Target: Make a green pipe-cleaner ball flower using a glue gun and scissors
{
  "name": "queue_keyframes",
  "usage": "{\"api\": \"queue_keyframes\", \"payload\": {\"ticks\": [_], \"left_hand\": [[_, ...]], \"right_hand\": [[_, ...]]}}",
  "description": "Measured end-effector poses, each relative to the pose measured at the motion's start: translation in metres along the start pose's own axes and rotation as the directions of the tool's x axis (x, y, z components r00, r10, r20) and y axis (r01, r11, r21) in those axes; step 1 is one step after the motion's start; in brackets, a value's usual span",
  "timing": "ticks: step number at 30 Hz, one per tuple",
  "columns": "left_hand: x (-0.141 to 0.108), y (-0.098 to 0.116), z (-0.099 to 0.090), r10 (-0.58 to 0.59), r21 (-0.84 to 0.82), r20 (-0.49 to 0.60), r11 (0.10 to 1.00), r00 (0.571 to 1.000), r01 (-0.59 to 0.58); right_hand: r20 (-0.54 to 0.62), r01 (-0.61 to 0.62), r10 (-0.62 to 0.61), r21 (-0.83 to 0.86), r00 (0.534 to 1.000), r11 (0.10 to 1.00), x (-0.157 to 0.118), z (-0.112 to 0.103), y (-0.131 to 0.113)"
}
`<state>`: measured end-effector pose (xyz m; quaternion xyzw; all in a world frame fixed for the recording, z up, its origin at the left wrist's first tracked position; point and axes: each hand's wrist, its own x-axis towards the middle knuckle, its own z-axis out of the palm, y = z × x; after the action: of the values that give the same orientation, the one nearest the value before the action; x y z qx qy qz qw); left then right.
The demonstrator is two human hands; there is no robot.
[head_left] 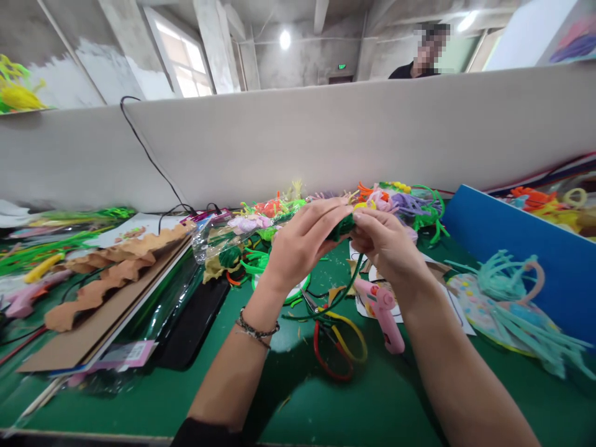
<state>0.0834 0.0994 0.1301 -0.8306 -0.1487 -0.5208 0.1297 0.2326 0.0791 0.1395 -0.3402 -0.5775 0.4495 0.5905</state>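
Observation:
Both my hands meet above the middle of the table around a dark green bundle of pipe cleaners [343, 227]. My left hand [305, 239] curls over the bundle from the left, its fingers wrapped round it. At the right end, my right hand [384, 239] pinches the bundle between thumb and fingers. A loose green stem [350, 287] hangs from it and curves down to the left. Below my hands lie scissors [339, 347] with a red and a yellow handle. Just right of them rests a pink glue gun [385, 316].
Corrugated brown paper and cardboard [100, 310] lie at left, beside a black phone-like slab [195, 326]. A blue board [516, 261] stands at right behind a teal pipe-cleaner piece [507, 285]. Colourful pipe cleaners line the white partition [298, 143]; a person [419, 65] is beyond it.

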Motion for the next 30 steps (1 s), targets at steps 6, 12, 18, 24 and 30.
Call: {"api": "queue_keyframes", "payload": {"ticks": [6, 12, 18, 24, 30], "left_hand": [[0.0, 0.005, 0.005, -0.049, -0.017, -0.055, 0.999, 0.997, 0.048], [0.004, 0.011, 0.011, -0.307, -0.597, 0.124, 0.736, 0.944, 0.318], [0.0, 0.015, 0.011, -0.583, -0.698, 0.605, -0.063, 0.542, 0.713], [-0.008, 0.009, 0.007, -0.648, -0.66, 0.612, -0.102, 0.453, 0.744], [-0.012, -0.005, 0.002, -0.699, -0.632, 0.59, -0.089, 0.403, 0.77]], "right_hand": [[-0.036, 0.048, -0.05, -0.044, 0.998, 0.998, -0.003, 0.0, -0.003], [0.055, 0.225, -0.22, -0.361, 0.974, 0.905, -0.013, 0.003, -0.023], [0.126, 0.238, -0.201, -0.503, 0.971, 0.831, -0.016, 0.005, -0.026], [0.247, 0.328, -0.227, -0.534, 0.942, 0.779, -0.01, -0.006, -0.02], [0.116, 0.23, -0.199, -0.522, 0.973, 0.821, -0.011, -0.03, -0.027]]}}
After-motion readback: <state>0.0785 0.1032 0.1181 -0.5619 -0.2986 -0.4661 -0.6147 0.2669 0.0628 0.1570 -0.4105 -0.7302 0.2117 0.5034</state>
